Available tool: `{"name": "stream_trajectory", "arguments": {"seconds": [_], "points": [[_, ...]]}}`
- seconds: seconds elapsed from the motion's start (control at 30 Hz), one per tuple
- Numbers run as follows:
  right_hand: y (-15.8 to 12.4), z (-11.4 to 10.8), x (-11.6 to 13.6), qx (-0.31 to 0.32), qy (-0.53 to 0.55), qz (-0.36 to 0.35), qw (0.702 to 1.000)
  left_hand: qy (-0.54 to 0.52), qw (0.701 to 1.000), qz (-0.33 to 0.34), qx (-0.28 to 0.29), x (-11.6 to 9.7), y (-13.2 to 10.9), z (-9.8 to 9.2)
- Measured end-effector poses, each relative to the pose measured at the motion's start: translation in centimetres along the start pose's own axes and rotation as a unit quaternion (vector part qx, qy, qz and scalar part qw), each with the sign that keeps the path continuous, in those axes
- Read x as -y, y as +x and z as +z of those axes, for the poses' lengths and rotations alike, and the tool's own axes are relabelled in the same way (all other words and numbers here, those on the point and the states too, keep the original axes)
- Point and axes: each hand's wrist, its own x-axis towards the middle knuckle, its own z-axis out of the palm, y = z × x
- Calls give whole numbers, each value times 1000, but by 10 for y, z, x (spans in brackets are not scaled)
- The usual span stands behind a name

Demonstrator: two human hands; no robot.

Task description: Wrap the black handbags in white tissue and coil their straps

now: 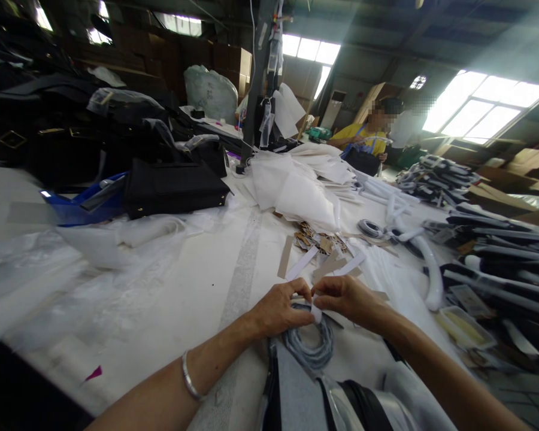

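Note:
In the head view my two hands meet over a coil of grey cord or strap (320, 353). A small white strip (316, 312) stands between my fingertips at the coil's far side. My right hand (348, 299) pinches this strip from the right. My left hand (278, 308), below a silver bangle, has thumb and fingers curled against the strip and the coil's upper left edge. Beneath the coil, near me, lies a bag-like piece (299, 389) in grey and black with clear plastic over it. Part of the coil is hidden behind my left fingers.
A white table (184, 299) carries loose paper strips (303, 262), brown tags (317, 238) and white sheets (296, 185). Black bags (175, 185) and a blue tray (85, 200) stand left. Wrapped straps (498, 251) pile up right, beside a plastic box (465, 327). A person in yellow works farther back.

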Motion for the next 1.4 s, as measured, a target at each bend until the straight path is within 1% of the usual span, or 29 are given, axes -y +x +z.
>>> {"name": "stream_trajectory", "arguments": {"seconds": [0.1,0.17,0.27,0.37,0.43,0.5,0.57,0.7,0.77,0.83,0.87,0.93,1.03,1.13,1.23,1.33,1.4], "points": [[-2,1,1,-2,-6,-3,1000,14,1000,8,-6,-3,0,0],[-4,1,6,-11,-22,-7,1000,25,1000,5,-17,-3,0,0],[-6,2,19,-44,-64,-24,997,6,999,-33,-10,0,1,0],[-5,9,29,-73,-150,-43,985,-5,998,-57,2,6,5,-1],[-3,16,31,-86,-236,-68,966,9,998,-56,-4,11,9,-2],[0,23,27,-103,-319,-109,936,20,998,-60,-7,16,12,-4],[2,29,21,-129,-371,-161,905,30,997,-65,-4,20,14,-5],[3,33,13,-185,-401,-276,854,40,997,-71,-3,22,14,-5],[3,33,13,-201,-410,-310,834,37,996,-76,-20,20,14,-4],[3,33,14,-209,-418,-324,822,27,995,-82,-44,19,13,-1],[4,33,15,-212,-418,-323,822,18,995,-83,-55,19,13,0],[4,34,18,-214,-403,-300,838,-6,994,-85,-72,21,13,1],[2,33,22,-206,-355,-216,886,-52,991,-88,-83,27,14,3],[-3,31,28,-176,-287,-140,931,-103,987,-93,-86,30,16,3],[-9,29,31,-147,-206,-124,959,-154,979,-104,-85,29,16,3],[-13,26,30,-136,-114,-114,978,-194,971,-117,-70,25,15,4],[-14,25,27,-136,-59,-85,985,-210,969,-122,-57,21,13,5]]}}
